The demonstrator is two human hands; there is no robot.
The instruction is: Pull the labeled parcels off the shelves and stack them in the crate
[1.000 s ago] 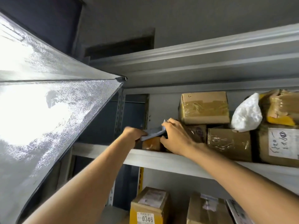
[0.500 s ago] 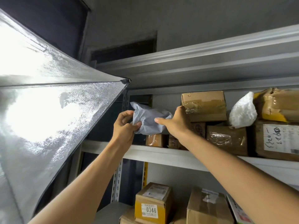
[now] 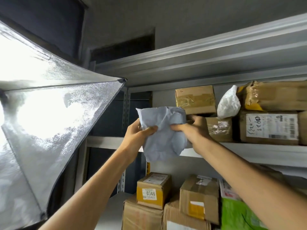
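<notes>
Because the grey poly mailer [image 3: 163, 143] looks limp, your left hand [image 3: 137, 135] and right hand [image 3: 194, 130] each pinch one side, centre frame.

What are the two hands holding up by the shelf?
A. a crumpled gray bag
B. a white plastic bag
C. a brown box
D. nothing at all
A: the left hand and the right hand both grip the crumpled gray bag in front of the shelf.
</notes>
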